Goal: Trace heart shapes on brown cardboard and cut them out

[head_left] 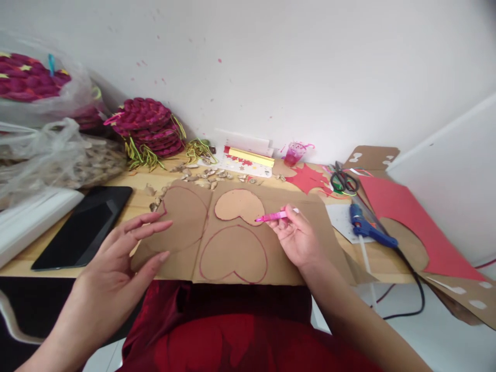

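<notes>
My right hand (pixel 296 237) grips a pink marker (pixel 276 216), its tip at the right edge of a cut-out heart (pixel 237 205). That lighter tan heart lies upside down on a large brown cardboard sheet (pixel 298 206). Below it a drawn heart outline (pixel 233 256) shows on the sheet, and another outline (pixel 186 219) is drawn on the left part, across from a fold line. My left hand (pixel 124 253) is open over the sheet's left side, fingers spread, holding nothing. Whether its fingertips touch the cardboard I cannot tell.
A black tablet (pixel 83 227) lies at the left. Behind the sheet are seashells (pixel 205 178), stacked magenta braided pieces (pixel 147 126) and a pink-stained cup (pixel 294 153). Scissors (pixel 343 181), a blue glue gun (pixel 368 227) with its cord and red paper (pixel 411 217) lie at right.
</notes>
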Tool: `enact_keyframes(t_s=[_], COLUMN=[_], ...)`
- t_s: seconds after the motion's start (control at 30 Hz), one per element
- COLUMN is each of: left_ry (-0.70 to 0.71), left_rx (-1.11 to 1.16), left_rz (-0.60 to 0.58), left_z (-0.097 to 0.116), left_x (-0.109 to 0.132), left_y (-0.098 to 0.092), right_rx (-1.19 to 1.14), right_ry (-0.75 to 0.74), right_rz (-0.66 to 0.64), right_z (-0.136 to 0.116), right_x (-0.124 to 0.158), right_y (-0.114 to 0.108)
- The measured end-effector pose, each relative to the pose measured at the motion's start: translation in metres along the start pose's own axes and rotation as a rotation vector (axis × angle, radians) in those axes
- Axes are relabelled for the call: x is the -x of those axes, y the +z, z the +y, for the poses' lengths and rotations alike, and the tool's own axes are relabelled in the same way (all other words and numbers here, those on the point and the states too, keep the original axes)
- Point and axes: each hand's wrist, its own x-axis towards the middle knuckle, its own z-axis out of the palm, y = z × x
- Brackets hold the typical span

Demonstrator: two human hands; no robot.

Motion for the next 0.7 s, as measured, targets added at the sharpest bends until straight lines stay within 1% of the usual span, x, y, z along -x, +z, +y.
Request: enact_keyframes(t_s=[0.1, 0.17, 0.23, 0.27, 0.33, 0.4, 0.47, 0.57, 0.63, 0.7], left_ry=[0.022, 0.036, 0.086, 0.129, 0.248, 0.375, 0.480, 0.608, 0.642, 0.633], left_rx=[-0.041, -0.089, -0.167, -0.212, -0.264, -0.232, -0.178, -0.209, -0.277, -0.308], left_rz=[-0.036, -0.032, 0.014, 0.041, 0.058, -0.047, -0.178, -0.358, -0.423, -0.489], left_z=[-0.009, -0.010, -0.004, 0.002, 0.015, 0.029, 0.042, 0.059, 0.067, 0.072], left_x=[0.005, 0.007, 0.007, 0.006, 0.003, -0.005, -0.017, -0.046, -0.071, -0.097], left_y=[-0.002, -0.002, -0.003, -0.003, -0.001, 0.004, 0.012, 0.027, 0.037, 0.048], right_rx=[0.005, -0.002, -0.005, -0.006, -0.006, 0.001, 0.005, -0.014, -0.024, -0.026], right_ry=[-0.002, 0.000, 0.007, 0.010, 0.013, 0.012, 0.004, -0.006, -0.008, -0.008], right_rz=[-0.022, -0.024, -0.009, 0.003, 0.023, 0.017, -0.002, -0.011, -0.012, -0.009], right_z=[0.003, 0.003, 0.002, 0.002, 0.001, 0.000, 0.000, 0.000, 0.000, 0.001], right_x=[0.005, 0.006, 0.005, 0.005, 0.003, 0.003, 0.003, 0.003, 0.002, 0.002], right_y=[-0.001, 0.000, 0.001, 0.002, 0.003, 0.004, 0.004, 0.004, 0.004, 0.004])
